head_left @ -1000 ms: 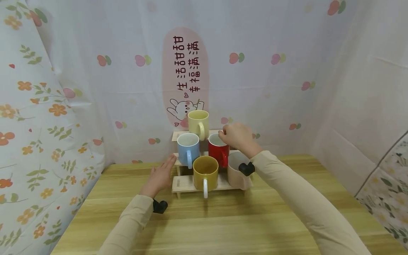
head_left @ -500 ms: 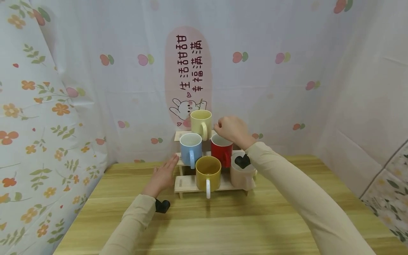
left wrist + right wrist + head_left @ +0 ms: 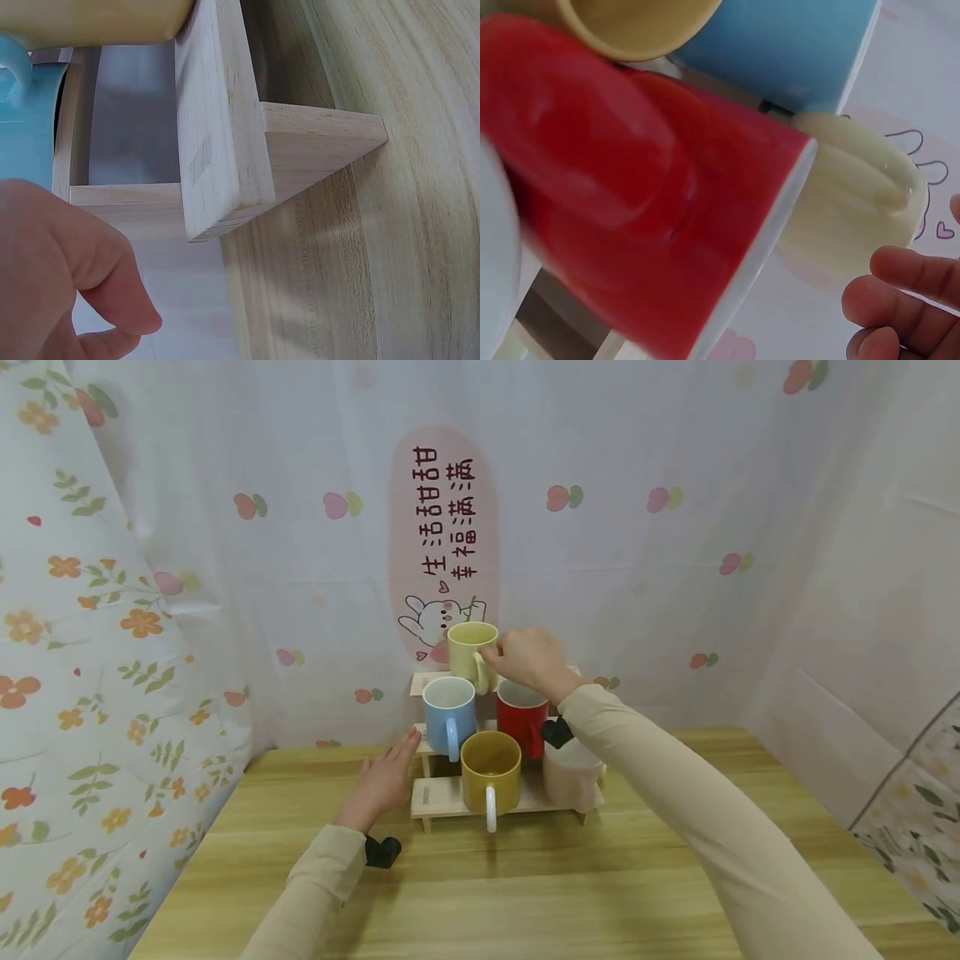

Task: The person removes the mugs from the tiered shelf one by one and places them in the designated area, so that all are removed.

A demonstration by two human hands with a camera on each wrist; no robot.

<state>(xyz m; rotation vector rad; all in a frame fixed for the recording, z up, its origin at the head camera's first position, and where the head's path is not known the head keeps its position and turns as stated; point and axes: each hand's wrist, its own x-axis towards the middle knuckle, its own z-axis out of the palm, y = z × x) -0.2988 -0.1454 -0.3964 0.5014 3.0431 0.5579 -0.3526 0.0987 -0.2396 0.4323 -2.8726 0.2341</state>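
A pale yellow mug [image 3: 463,653] stands on the top tier of a small wooden step rack [image 3: 437,796]. My right hand [image 3: 534,657] is at its right side; the right wrist view has the slightly bent fingers [image 3: 896,300] near the mug's rim, holding nothing. Below stand a blue mug [image 3: 441,720] and a red mug [image 3: 516,720] on the middle tier. A mustard mug [image 3: 480,785] with a white handle and a pale pink mug [image 3: 564,783] occupy the bottom tier, the latter partly behind my wrist strap. My left hand [image 3: 384,783] reaches the rack's left end, fingers extended and relaxed.
The rack stands on a wood-grain table [image 3: 480,893], close to a white printed curtain [image 3: 615,577] at the back. Floral cloth [image 3: 112,693] hangs along the left side. In the left wrist view, the rack's bottom board [image 3: 221,135] juts out near my hand.
My right hand has moved left and slightly up from over the red mug to the pale yellow mug's side. The left hand stays by the rack, and the mugs keep their places.
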